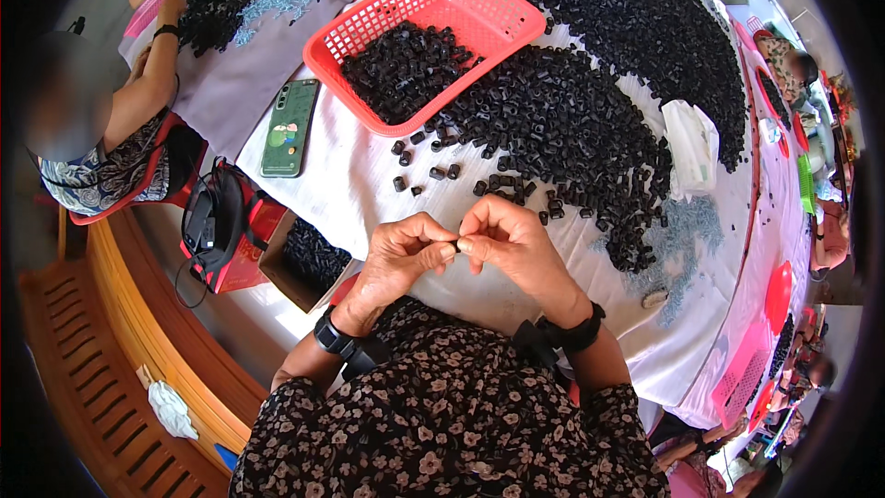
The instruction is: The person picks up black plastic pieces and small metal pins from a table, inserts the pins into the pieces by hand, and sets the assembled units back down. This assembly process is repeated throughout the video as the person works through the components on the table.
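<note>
Over the near edge of the white-covered table, my left hand (pixel 411 247) and my right hand (pixel 502 242) meet fingertip to fingertip. Both pinch one small black plastic part (pixel 457 245), mostly covered by the fingers. Beyond them a heap of small black plastic parts (pixel 572 120) spreads across the cloth, with a few strays lying closer to my hands. A red plastic basket (pixel 502 23) stands past my left hand, partly filled with the same black parts. Right of my right hand lies a pile of small silvery metal pieces (pixel 682 240).
A green phone (pixel 289 129) lies left of the basket. A crumpled white plastic bag (pixel 690 148) rests by the heap. Below the table's left edge are a cardboard box (pixel 286 267) of black parts and a black bag (pixel 217 221). Another person (pixel 138 111) works at left; more sit at right.
</note>
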Action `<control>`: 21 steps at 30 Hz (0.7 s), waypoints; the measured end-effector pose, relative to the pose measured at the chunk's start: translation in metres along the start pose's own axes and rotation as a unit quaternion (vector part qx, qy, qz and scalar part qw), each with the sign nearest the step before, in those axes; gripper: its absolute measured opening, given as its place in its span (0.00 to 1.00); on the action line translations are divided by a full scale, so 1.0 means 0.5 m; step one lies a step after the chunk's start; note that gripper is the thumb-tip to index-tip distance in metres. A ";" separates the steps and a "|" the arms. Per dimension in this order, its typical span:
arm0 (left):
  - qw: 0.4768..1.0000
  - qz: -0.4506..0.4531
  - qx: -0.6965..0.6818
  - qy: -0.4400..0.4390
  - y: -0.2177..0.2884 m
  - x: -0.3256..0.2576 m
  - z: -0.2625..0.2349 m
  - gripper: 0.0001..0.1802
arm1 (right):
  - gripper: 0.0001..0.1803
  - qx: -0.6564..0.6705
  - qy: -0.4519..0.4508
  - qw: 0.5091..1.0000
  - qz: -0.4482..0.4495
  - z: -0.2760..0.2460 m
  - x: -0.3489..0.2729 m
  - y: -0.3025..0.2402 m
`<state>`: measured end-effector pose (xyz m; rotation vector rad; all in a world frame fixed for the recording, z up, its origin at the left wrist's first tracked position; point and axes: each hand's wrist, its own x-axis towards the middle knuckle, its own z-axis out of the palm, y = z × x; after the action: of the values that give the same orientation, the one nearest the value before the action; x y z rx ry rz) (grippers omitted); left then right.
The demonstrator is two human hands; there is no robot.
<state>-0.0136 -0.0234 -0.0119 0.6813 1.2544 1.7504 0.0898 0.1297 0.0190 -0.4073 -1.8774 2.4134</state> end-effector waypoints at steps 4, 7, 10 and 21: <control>0.999 -0.023 0.000 -0.036 -0.005 -0.011 -0.017 0.04 | 0.02 -0.004 -0.060 0.997 0.054 -0.006 -0.003 -0.003; 0.997 -0.050 -0.044 -0.025 -0.009 -0.015 -0.020 0.05 | 0.02 -0.083 -0.018 0.996 -0.018 0.019 -0.012 0.010; 0.996 -0.060 -0.066 -0.012 -0.007 -0.009 -0.019 0.06 | 0.03 -0.280 0.048 0.944 -0.166 0.030 -0.012 0.004; 0.994 -0.025 -0.101 -0.018 -0.011 -0.021 -0.022 0.05 | 0.07 -0.012 -0.096 0.991 0.089 -0.010 0.018 0.017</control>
<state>-0.0158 -0.0369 -0.0206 0.5564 1.0431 1.7870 0.0835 0.1341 0.0082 -0.3715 -2.0284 2.6325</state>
